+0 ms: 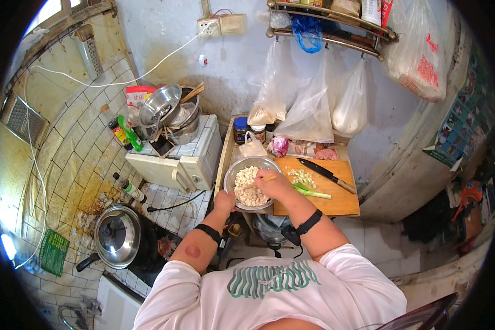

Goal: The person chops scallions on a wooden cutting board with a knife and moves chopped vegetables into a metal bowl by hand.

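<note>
A round mixing bowl (227,175) stands at the front of the small table, filled with a pale crumbly mixture (247,176) and a pinkish minced mass. My left hand (225,201) grips its lower left rim. Held in my right hand (274,184) over the bowl are wooden chopsticks (268,178), their tips down in the mixture. To the right, a wooden cutting board (288,209) carries chopped pale green pieces (305,178), a length of green onion (315,193) and a black-bladed kitchen knife (319,169) with a wooden handle.
Behind the board lie a purple onion (278,146) and raw meat (326,154). Jars (241,128) stand behind the bowl; plastic bags (305,111) hang above. Leftward are a white microwave oven (161,169) bearing stacked metal bowls (161,105), and a lidded pan (117,239) on the cooktop.
</note>
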The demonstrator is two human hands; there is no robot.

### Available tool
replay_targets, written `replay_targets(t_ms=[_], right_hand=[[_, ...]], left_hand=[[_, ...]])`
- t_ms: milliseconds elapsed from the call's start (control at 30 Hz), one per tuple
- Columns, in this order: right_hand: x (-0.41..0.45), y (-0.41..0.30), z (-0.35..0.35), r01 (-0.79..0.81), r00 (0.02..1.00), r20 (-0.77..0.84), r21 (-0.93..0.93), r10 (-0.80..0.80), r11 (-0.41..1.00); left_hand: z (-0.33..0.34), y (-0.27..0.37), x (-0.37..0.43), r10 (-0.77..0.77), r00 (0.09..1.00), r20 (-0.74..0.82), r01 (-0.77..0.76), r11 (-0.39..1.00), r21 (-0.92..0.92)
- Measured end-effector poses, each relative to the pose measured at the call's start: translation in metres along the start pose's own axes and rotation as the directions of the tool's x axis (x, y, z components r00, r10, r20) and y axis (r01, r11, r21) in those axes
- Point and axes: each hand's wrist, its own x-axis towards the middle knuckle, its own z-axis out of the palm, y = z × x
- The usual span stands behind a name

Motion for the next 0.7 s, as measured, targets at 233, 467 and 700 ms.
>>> replay_targets(t_ms=[233,467,700], right_hand=[[0.009,0.017,0.011,0.138,0.982,-0.14,0.053,-0.13,0.989],[0.005,0.002,-0.018,0.01,0.984,-0.176,0.033,-0.004,0.999],[0.011,0.031,-0.029,-0.222,0.966,-0.122,0.052,0.226,0.974]], left_hand=[[0.005,0.004,-0.004,-0.01,0.999,0.036,0.01,1.0,-0.005],[0.003,0.009,-0.005,-0.055,0.998,0.029,0.055,0.998,0.01],[0.009,-0.012,0.015,-0.008,1.0,0.01,0.008,1.0,0.012]])
